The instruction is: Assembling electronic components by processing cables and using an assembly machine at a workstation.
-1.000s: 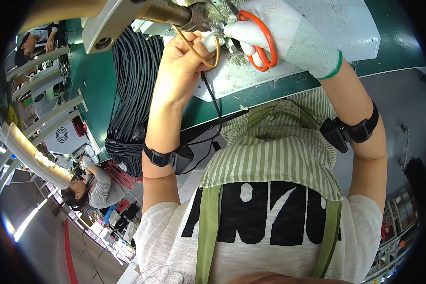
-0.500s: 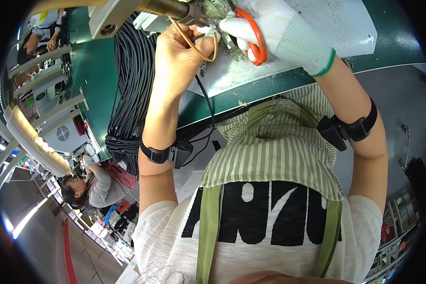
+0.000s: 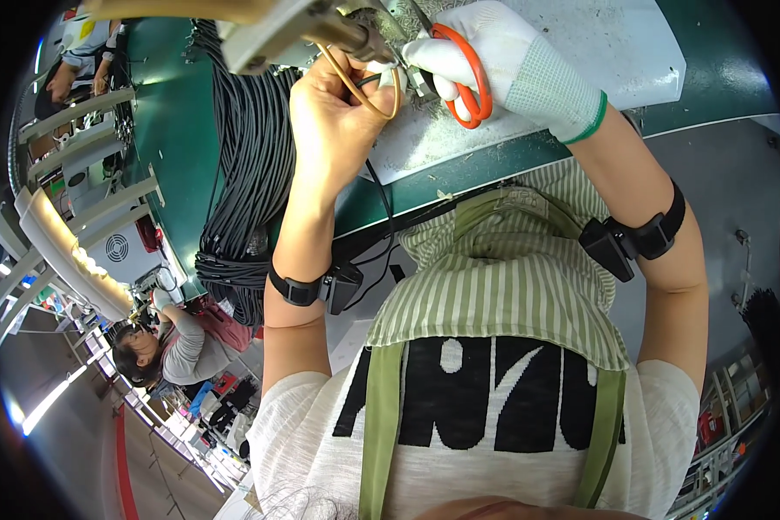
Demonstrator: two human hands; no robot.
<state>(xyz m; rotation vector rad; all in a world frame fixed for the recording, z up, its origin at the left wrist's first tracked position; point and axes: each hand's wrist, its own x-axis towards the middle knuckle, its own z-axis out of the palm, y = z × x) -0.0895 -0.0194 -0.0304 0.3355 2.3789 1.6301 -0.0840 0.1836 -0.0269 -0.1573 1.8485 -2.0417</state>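
My right hand (image 3: 516, 65), in a white knit glove with a green cuff, is closed on a pair of scissors with red-orange handles (image 3: 479, 76). The blades point away from me and are partly hidden by fingers and the machine. Close on its left, my bare left hand (image 3: 336, 121) is closed in a pinch, white covering on a fingertip. A short piece of black cable (image 3: 368, 80) shows between its fingers; the cable's end is hard to make out. A tan curved wire or tube (image 3: 396, 102) loops in front of these fingers.
A metal machine arm (image 3: 295, 35) hangs just above my left hand. Black cable bundles (image 3: 247, 156) lie left on the green table (image 3: 169, 113). A white board (image 3: 615, 61) strewn with clippings lies under my hands. Two other people (image 3: 178, 347) work at the left.
My left hand and forearm have shifted slightly right and down. The scissors sit a little lower in my right hand's grip, with more blade showing. The machine arm appears shifted right in view.
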